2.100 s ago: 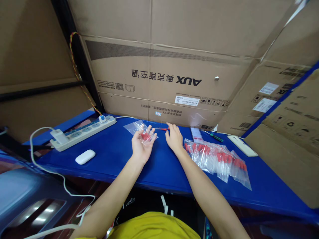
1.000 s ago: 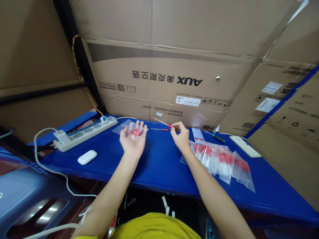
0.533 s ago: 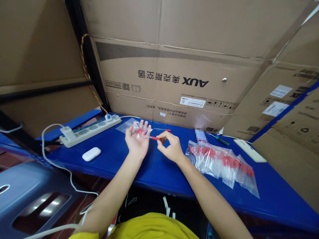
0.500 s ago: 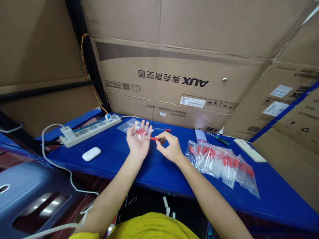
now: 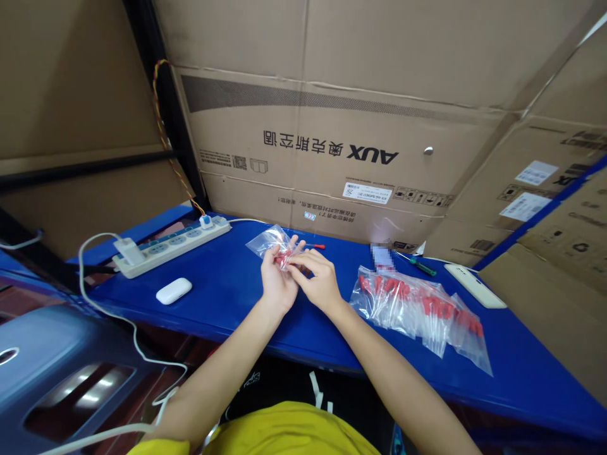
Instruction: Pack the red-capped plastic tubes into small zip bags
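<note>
My left hand (image 5: 279, 281), palm up with curled fingers, holds a clear plastic bag (image 5: 265, 241) that has small red pieces (image 5: 283, 258) in it. My right hand (image 5: 318, 276) pinches at the near end of the bag, against the left palm. Its fingertips overlap the red pieces, so I cannot see exactly what lies between them. Behind my hands, a thin rod with a red handle (image 5: 318, 246) lies on the blue table (image 5: 227, 297), partly hidden by the fingers. Several clear bags of red pieces (image 5: 403, 297) lie overlapping to the right.
A white power strip (image 5: 175, 243) with plugs and a white earbud case (image 5: 174, 291) are on the left. A green-handled screwdriver (image 5: 423, 268) and a pale phone-like object (image 5: 475, 287) lie at the right. Cardboard (image 5: 284, 114) walls the back. A grey-blue stool (image 5: 61, 354) stands lower left.
My left hand and its bag have moved right, meeting my right hand. The red stick that stuck out from my right fingertips no longer shows separately; those fingers are now on the bag.
</note>
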